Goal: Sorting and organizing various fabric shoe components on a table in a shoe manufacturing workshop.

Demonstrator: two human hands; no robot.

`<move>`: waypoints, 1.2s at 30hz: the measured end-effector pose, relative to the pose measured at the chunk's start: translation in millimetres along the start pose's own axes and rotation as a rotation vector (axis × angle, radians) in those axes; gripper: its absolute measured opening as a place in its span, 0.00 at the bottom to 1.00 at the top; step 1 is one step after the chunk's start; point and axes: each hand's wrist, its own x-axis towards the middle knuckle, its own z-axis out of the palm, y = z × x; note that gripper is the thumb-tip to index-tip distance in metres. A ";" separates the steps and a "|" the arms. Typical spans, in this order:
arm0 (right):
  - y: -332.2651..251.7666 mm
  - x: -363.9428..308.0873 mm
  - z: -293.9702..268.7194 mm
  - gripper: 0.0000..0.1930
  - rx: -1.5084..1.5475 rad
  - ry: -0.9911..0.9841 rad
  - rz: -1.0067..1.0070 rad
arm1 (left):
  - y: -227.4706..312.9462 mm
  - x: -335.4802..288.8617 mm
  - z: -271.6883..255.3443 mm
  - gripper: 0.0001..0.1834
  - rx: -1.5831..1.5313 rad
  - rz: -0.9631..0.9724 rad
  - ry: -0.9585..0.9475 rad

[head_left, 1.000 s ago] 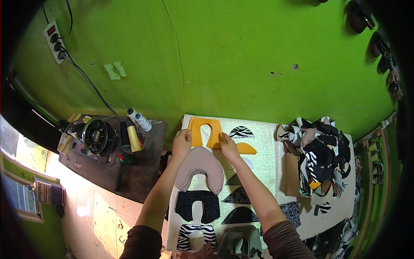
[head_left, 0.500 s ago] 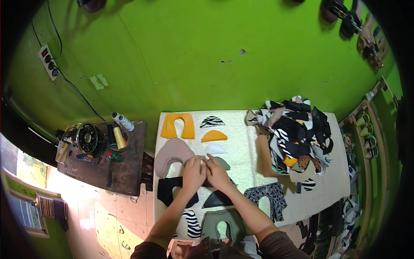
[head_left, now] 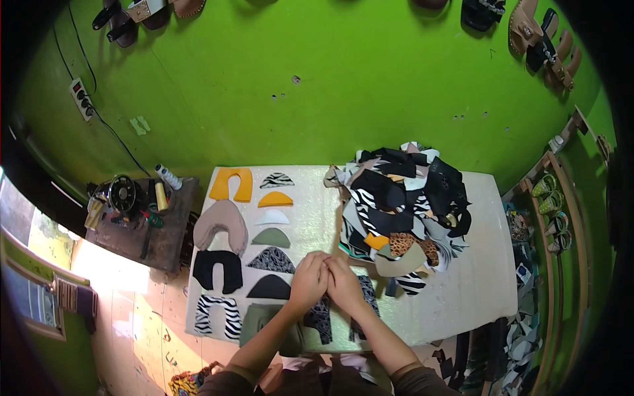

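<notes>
My left hand (head_left: 306,282) and my right hand (head_left: 344,285) meet at the fingertips, fingers closed together, above a black-and-grey patterned U-shaped piece (head_left: 321,323). Whether they touch it or hold anything is hidden. An olive U-shaped piece (head_left: 254,324) lies partly under my left forearm. Left of my hands is a column of half-moon pieces: black (head_left: 269,288), patterned (head_left: 271,261), green (head_left: 271,238), white (head_left: 272,218), yellow (head_left: 275,199) and zebra-striped (head_left: 277,180). Farther left lie U-shaped pieces: yellow (head_left: 244,188), mauve (head_left: 207,226), black (head_left: 202,271) and zebra-striped (head_left: 232,321).
Many mixed scraps (head_left: 396,204) are heaped on the right of the pale table (head_left: 472,290). A sewing machine (head_left: 122,193) and thread cones (head_left: 168,177) stand on a dark table at the left. Sandals (head_left: 483,14) hang on the green wall; more scraps (head_left: 522,343) lie at the lower right.
The view has swung right. My joined hands have moved from the half-moon column, near the white and green pieces, rightward and nearer to me, over the patterned U-shaped piece.
</notes>
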 end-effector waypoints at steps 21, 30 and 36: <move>83.5 26.4 -112.7 0.16 -0.690 0.050 -0.178 | 46.4 57.9 75.8 0.13 0.236 -0.031 -0.137; 59.5 39.4 -148.7 0.06 -0.272 -0.049 -0.144 | 62.0 62.0 61.2 0.17 0.053 0.055 -0.084; 28.1 57.6 -187.9 0.05 -0.147 -0.063 -0.268 | 85.1 80.3 41.1 0.12 0.000 0.280 0.051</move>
